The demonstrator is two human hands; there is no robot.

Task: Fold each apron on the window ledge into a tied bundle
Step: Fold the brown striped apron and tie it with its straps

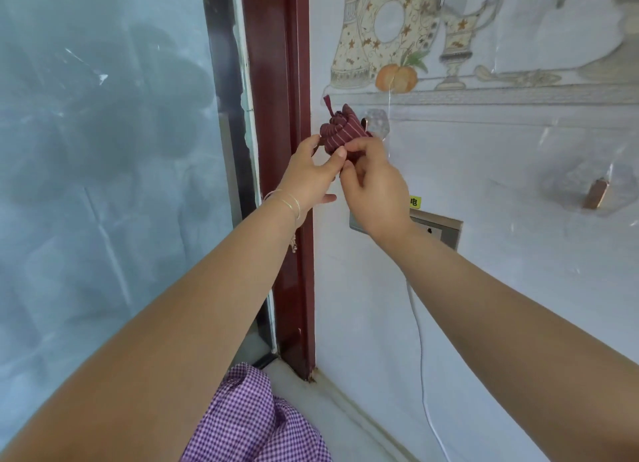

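Observation:
A dark red striped apron, rolled into a tied bundle (340,129), is held up against the wall beside a clear adhesive hook (377,124). My left hand (311,178) holds its left side with thumb and fingers. My right hand (373,185) pinches its lower right part, fingers curled round the cloth. A short strap end sticks up from the bundle. A purple checked apron (256,423) lies loose on the pale window ledge (339,409) below my arms.
A dark red window frame (283,150) runs upright just left of the hands, with frosted glass (103,150) beyond. A wall socket (439,230), a white cable (423,375) and a second hook (594,195) sit on the tiled wall.

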